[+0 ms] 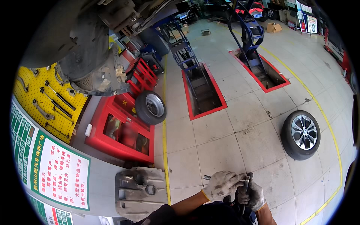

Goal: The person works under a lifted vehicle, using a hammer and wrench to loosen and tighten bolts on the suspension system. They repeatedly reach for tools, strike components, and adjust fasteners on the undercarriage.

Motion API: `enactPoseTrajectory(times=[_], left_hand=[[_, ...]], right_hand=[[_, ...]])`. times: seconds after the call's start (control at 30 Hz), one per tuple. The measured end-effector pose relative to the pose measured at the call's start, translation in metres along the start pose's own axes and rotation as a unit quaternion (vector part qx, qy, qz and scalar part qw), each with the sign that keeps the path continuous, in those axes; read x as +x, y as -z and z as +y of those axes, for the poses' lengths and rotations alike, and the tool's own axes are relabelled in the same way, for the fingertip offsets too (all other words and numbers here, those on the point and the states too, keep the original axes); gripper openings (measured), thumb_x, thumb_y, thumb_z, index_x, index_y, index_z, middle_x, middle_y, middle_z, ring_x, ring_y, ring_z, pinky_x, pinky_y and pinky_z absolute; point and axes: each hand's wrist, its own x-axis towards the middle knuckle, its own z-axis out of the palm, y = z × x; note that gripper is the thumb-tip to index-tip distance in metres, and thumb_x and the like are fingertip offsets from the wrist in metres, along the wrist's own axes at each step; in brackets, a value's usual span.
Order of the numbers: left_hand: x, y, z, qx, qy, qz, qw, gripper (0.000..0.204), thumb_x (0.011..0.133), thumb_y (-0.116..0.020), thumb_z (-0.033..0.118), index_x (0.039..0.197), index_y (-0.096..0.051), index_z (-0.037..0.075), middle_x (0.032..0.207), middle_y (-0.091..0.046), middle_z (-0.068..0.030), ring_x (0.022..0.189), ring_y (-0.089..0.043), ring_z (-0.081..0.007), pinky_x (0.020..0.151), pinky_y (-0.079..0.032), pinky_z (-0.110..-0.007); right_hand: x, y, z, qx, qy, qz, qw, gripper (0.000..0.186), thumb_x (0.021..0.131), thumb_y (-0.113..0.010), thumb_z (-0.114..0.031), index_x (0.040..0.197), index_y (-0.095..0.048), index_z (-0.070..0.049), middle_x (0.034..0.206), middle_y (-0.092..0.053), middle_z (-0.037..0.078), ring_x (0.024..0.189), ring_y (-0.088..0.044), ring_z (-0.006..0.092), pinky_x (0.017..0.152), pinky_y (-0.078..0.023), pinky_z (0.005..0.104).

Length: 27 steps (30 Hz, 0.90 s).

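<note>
At the bottom centre, both my hands wear grimy white knit gloves. My left hand (221,185) has its fingers closed on a metal tool (246,180), near its upper end. A short silver cylinder (206,177) sticks out at the left of this hand; whether it is held or joined to the tool I cannot tell. My right hand (253,195), just to the right and lower, is closed round the same upright tool, whose lower part runs down against my dark clothing.
A car's underside (86,60) hangs upper left. Around me are a red cabinet (97,135), leaning tyre (150,108), stained metal undertray (140,202), parts board (33,90) and lying wheel (300,135). Two lifts (180,52) (251,37) rise from red-edged floor pits (223,105) beyond.
</note>
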Motion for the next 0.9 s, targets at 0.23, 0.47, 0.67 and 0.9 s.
enactPoseTrajectory(times=[0.23,0.47,0.67,0.9], left_hand=[[0.134,0.026,-0.093,-0.440,0.095,-0.091,0.888,0.027,0.100,-0.058,0.028,0.114,-0.065,0.006,0.075,-0.058,-0.0121,0.074,-0.066,-0.0305,0.069,-0.053,-0.039],[0.223,0.060,-0.157,-0.250,0.119,0.041,0.960,0.023,0.107,-0.054,0.028,0.107,-0.063,0.006,0.083,-0.061,-0.0126,0.078,-0.067,-0.0334,0.069,-0.052,-0.042],[0.285,0.118,-0.199,-0.368,0.090,-0.099,0.920,0.032,0.107,-0.055,0.036,0.100,-0.062,0.006,0.085,-0.064,-0.0161,0.081,-0.064,-0.0387,0.071,-0.048,-0.043],[0.425,0.244,-0.239,0.122,-0.196,0.180,0.956,0.023,0.098,-0.064,0.035,0.096,-0.061,0.012,0.090,-0.065,-0.0052,0.079,-0.066,-0.0201,0.066,-0.054,-0.041]], right_hand=[[0.098,-0.025,-0.167,-0.615,0.366,0.031,0.698,0.074,0.095,-0.061,-0.069,0.112,-0.061,0.004,0.089,-0.068,0.012,0.079,-0.067,0.0221,0.073,-0.054,0.0364],[0.188,-0.060,-0.263,-0.629,0.274,0.039,0.727,0.052,0.100,-0.068,-0.047,0.120,-0.057,0.000,0.091,-0.068,0.012,0.073,-0.067,0.0256,0.069,-0.054,0.0355],[0.238,-0.108,-0.361,-0.750,0.425,-0.124,0.492,0.031,0.085,-0.077,-0.011,0.108,-0.059,0.000,0.090,-0.069,0.017,0.079,-0.070,0.0289,0.071,-0.055,0.0387],[0.239,-0.218,-0.457,-0.544,0.287,0.012,0.788,0.022,0.084,-0.057,-0.004,0.102,-0.054,0.007,0.087,-0.071,0.016,0.054,-0.069,0.0220,0.049,-0.056,0.0319]])
